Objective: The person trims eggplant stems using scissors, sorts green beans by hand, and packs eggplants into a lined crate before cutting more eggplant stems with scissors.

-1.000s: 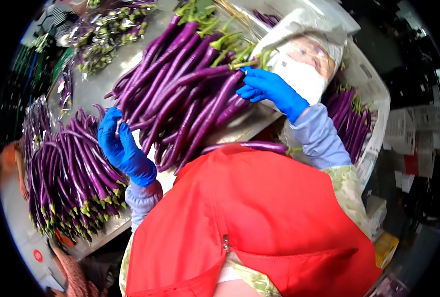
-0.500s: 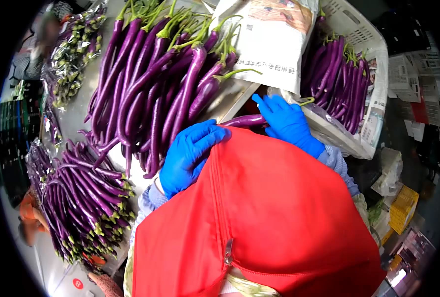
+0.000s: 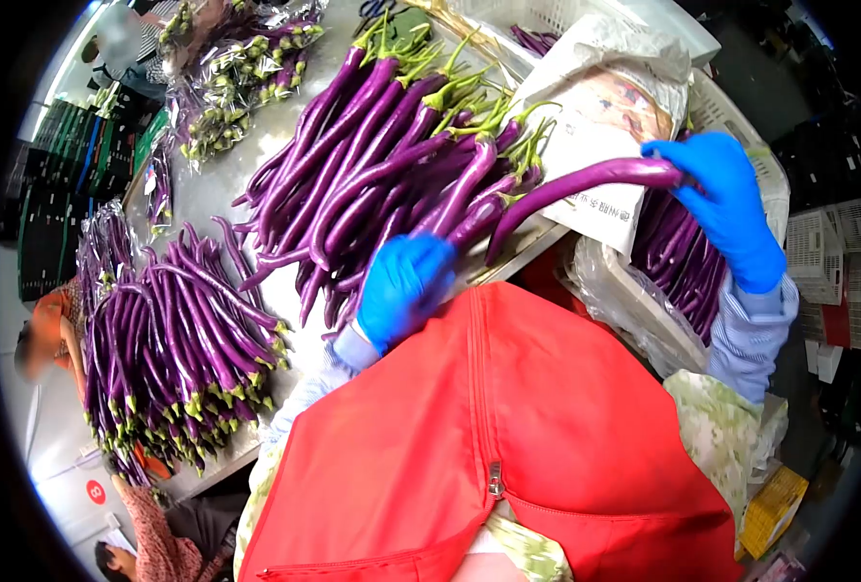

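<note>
Raised at the right, my right hand (image 3: 731, 209) in a blue glove is closed around the stem end of a long purple eggplant (image 3: 586, 182). The eggplant's thin end curves down to the left, towards the large pile. My left hand (image 3: 406, 289), also gloved in blue, is at the near edge of that pile of eggplants (image 3: 353, 175). Motion blurs its fingers, so whether it grips anything cannot be made out. The pile lies on the metal table, green stems pointing away from me.
Another heap of eggplants (image 3: 174, 339) lies to the left, stems towards me. Bagged eggplants (image 3: 241, 87) are behind it. At the right stands a white crate (image 3: 629, 291) with eggplants and newspaper (image 3: 595, 145). Other people are at the left edge. A yellow basket (image 3: 775, 509) is at lower right.
My right hand has lifted the eggplant from low beside the crate, up and to the right. My left hand has moved slightly right and down. The view has shifted, too.
</note>
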Demonstrator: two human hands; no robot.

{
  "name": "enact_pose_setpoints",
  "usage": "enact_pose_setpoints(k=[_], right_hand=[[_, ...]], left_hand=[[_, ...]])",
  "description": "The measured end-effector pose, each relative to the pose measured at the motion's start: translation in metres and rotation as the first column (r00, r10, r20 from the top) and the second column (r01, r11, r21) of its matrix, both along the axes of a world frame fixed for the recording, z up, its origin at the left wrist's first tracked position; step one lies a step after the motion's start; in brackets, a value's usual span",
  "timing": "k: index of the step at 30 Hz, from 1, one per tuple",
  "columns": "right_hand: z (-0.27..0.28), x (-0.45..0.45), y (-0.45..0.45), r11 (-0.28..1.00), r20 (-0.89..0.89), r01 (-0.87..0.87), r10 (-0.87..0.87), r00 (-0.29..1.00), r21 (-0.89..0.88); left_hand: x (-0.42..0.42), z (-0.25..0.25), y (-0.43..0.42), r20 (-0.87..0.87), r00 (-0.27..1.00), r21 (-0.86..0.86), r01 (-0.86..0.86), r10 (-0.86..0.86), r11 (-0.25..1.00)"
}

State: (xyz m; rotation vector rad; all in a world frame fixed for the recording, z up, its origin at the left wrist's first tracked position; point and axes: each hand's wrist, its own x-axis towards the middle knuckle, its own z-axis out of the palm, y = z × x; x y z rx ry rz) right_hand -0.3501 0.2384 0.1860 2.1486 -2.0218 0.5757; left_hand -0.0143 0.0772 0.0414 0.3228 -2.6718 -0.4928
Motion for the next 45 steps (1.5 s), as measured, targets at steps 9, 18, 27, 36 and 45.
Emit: enact_pose_setpoints(k=[9, 18, 27, 36, 45], right_hand=[[0.087, -0.042, -0.022, 0.958, 0.216, -0.246, 0.213, 0.953, 0.144], [-0.034, 0.033, -0.193, 0.903, 0.579, -0.428, 0.371, 0.726, -0.042], [-0.117, 0.111, -0.071, 0.789, 0.73, -0.325, -0.215, 0.648, 0.521], [-0.227, 0.133, -0.141, 0.926, 0.941, 0.248, -0.319, 0.11, 0.285], [-0.174, 0.096, -0.065, 0.787, 0.808, -0.184, -0.582, 0.095, 0.589]], left_hand=[[0.037, 0.096, -0.007, -0.404, 0.904, -0.168, -0.226, 0.142, 0.959], [0.003, 0.148, -0.053, -0.364, 0.893, -0.312, -0.384, 0.264, 0.869], [0.017, -0.004, -0.125, 0.088, 0.852, -0.219, -0.489, 0.516, 0.844], [0.01, 0.004, -0.113, 0.089, 0.894, -0.069, -0.435, 0.439, 0.898], [-0.051, 0.066, -0.042, 0.229, 0.966, -0.091, -0.106, 0.124, 0.99]])
